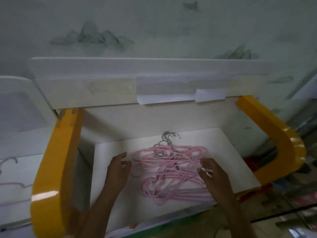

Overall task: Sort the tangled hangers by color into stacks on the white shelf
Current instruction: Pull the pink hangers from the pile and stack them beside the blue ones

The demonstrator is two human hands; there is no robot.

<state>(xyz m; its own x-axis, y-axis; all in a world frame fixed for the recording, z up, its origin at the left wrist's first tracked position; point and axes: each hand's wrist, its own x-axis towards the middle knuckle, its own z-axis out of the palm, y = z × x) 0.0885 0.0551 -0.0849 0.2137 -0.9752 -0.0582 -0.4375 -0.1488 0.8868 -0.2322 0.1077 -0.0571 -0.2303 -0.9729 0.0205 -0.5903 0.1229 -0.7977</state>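
A pile of several pink hangers (171,170) with silver hooks lies on the white shelf (228,160), the hooks pointing to the back wall. My left hand (118,170) hovers at the pile's left edge with fingers loosely spread, holding nothing. At the pile's right side, my right hand (214,176) touches the hanger wires with its fingertips; whether it pinches a wire I cannot tell.
Yellow side panels (56,169) (277,140) frame the shelf left and right. A white upper shelf (137,90) overhangs the back. In the left compartment lies a pale hanger (10,184) with a grey hook. Cluttered items sit low on the right.
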